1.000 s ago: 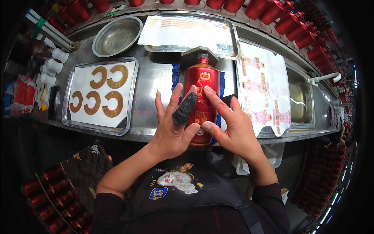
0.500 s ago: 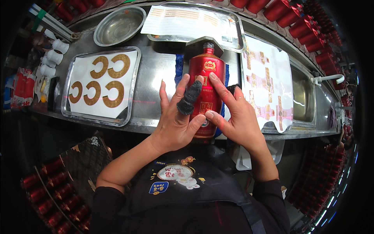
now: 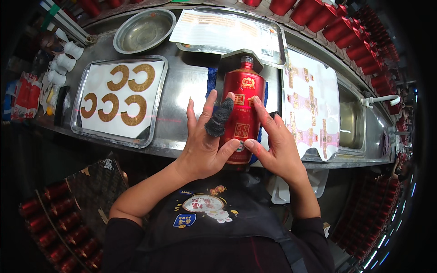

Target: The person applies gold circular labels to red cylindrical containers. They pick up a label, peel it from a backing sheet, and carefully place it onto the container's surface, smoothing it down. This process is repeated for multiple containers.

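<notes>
A red bottle (image 3: 243, 116) with gold decals lies on a dark rest at the counter's front edge, its neck pointing away from me. My left hand (image 3: 202, 141) is along its left side, fingers spread, with a dark knitted cover on the index finger. That fingertip and the thumb touch the bottle. My right hand (image 3: 283, 145) is at the right side with fingers apart; its index fingertip and thumb rest on the bottle. Another dark finger cover shows partly behind that hand. Neither hand wraps round the bottle. A blue cloth (image 3: 212, 81) shows beneath the rest.
At left, a metal tray (image 3: 157, 102) bears a white sheet (image 3: 98, 75) with several gold C-shaped decals. A metal bowl (image 3: 144, 31) and a tray with striped strips (image 3: 214, 25) stand behind. A sheet of gold-and-pink decals (image 3: 330, 93) lies right, before a sink (image 3: 353, 125). Red bottles (image 3: 309, 11) line the back.
My right index finger has slid down and to the right, uncovering more of the gold mark on the bottle's front. My left hand stays nearly in place. The whole view has shifted slightly.
</notes>
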`<state>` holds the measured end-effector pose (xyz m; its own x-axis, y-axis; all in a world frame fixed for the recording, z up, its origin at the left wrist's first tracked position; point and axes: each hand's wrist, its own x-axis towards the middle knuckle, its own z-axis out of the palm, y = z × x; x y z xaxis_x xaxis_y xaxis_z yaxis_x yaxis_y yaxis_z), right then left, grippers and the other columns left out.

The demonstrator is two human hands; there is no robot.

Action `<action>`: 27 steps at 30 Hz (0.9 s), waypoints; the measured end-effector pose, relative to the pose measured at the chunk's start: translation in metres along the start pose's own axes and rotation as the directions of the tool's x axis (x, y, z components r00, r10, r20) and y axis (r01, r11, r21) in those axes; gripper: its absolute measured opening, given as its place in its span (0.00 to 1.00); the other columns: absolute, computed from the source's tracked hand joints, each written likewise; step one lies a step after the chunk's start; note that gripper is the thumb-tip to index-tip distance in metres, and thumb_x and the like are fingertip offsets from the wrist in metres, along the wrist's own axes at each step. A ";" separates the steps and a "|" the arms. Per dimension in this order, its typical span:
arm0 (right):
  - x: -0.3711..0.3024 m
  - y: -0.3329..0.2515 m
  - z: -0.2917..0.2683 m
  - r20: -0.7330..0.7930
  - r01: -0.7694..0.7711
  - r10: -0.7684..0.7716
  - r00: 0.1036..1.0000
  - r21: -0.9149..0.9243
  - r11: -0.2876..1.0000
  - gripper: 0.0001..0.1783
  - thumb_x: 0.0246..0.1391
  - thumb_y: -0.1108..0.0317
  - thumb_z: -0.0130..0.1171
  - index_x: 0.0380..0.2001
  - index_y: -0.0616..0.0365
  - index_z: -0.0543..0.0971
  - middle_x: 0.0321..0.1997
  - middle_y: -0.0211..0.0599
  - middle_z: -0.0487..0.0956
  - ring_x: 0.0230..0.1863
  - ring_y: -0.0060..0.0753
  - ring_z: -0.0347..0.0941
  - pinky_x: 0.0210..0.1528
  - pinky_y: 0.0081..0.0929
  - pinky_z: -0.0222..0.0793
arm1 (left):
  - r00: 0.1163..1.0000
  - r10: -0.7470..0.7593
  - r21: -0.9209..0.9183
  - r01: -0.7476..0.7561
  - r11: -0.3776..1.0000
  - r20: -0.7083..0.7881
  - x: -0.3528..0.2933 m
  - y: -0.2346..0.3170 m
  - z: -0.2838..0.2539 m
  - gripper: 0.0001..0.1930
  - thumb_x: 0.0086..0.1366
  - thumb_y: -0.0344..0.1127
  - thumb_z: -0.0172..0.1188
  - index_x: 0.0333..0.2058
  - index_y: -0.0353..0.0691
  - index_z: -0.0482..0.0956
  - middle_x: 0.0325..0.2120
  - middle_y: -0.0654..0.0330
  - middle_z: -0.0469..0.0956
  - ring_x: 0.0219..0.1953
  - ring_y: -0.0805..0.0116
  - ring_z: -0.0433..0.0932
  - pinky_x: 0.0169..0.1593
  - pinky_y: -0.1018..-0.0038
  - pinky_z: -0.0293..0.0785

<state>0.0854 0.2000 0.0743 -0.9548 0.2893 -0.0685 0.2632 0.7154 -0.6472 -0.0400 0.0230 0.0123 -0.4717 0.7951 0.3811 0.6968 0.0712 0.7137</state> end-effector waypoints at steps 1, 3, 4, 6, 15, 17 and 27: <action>0.000 -0.001 -0.001 -0.016 0.007 -0.007 1.000 0.007 1.000 0.43 0.55 0.49 0.65 0.73 0.30 0.60 0.33 0.44 0.66 0.32 0.46 0.69 0.36 0.37 0.69 | 1.000 -0.002 -0.027 0.002 1.000 -0.018 0.000 0.000 0.000 0.38 0.69 0.47 0.57 0.72 0.46 0.51 0.73 0.51 0.53 0.75 0.39 0.44 0.67 0.29 0.27; 0.000 -0.003 -0.003 0.005 -0.022 0.022 1.000 0.000 1.000 0.44 0.54 0.52 0.65 0.73 0.37 0.60 0.43 0.42 0.70 0.33 0.43 0.67 0.38 0.35 0.68 | 1.000 0.016 -0.043 -0.017 0.999 -0.023 0.001 0.000 0.001 0.38 0.69 0.45 0.57 0.72 0.46 0.51 0.73 0.50 0.54 0.74 0.36 0.46 0.68 0.30 0.29; -0.001 -0.004 -0.004 0.042 -0.059 0.059 0.997 -0.015 0.998 0.45 0.53 0.56 0.66 0.73 0.43 0.60 0.53 0.39 0.72 0.35 0.40 0.65 0.40 0.33 0.67 | 0.999 0.014 -0.055 -0.016 0.998 -0.029 0.002 -0.001 0.002 0.38 0.69 0.44 0.57 0.72 0.46 0.51 0.72 0.50 0.54 0.73 0.35 0.47 0.68 0.31 0.30; 0.000 -0.005 -0.004 0.059 -0.065 0.067 0.996 -0.042 0.997 0.45 0.53 0.56 0.66 0.73 0.45 0.61 0.53 0.39 0.73 0.35 0.40 0.65 0.41 0.33 0.67 | 1.000 0.014 -0.144 -0.018 0.989 -0.027 0.004 0.000 0.005 0.38 0.69 0.43 0.58 0.72 0.45 0.51 0.72 0.48 0.54 0.72 0.33 0.49 0.69 0.34 0.33; 0.004 0.004 -0.003 0.033 -0.005 0.004 0.999 0.039 0.999 0.43 0.54 0.51 0.65 0.73 0.36 0.62 0.34 0.46 0.67 0.33 0.48 0.70 0.37 0.39 0.69 | 1.000 0.001 -0.194 -0.007 0.981 -0.030 0.009 0.007 0.003 0.35 0.68 0.39 0.58 0.71 0.47 0.56 0.71 0.48 0.57 0.71 0.30 0.52 0.70 0.35 0.37; 0.005 0.003 -0.004 0.004 0.017 -0.017 1.000 0.035 0.999 0.43 0.54 0.52 0.65 0.72 0.37 0.62 0.35 0.46 0.68 0.34 0.48 0.69 0.38 0.38 0.69 | 1.000 0.015 -0.141 -0.015 0.990 -0.007 0.011 0.006 0.000 0.34 0.68 0.40 0.58 0.70 0.48 0.57 0.71 0.51 0.58 0.71 0.30 0.52 0.69 0.33 0.36; 0.010 -0.010 -0.008 0.009 -0.017 0.017 1.000 -0.040 0.999 0.42 0.54 0.50 0.66 0.71 0.28 0.63 0.34 0.48 0.68 0.32 0.53 0.74 0.36 0.42 0.72 | 0.999 0.049 0.027 -0.049 0.998 0.004 0.011 0.004 -0.004 0.35 0.69 0.46 0.56 0.71 0.46 0.55 0.71 0.52 0.59 0.72 0.33 0.50 0.68 0.32 0.33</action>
<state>0.0749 0.2010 0.0862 -0.9513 0.2959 -0.0863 0.2846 0.7356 -0.6148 -0.0447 0.0302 0.0214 -0.4348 0.8003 0.4128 0.7333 0.0485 0.6782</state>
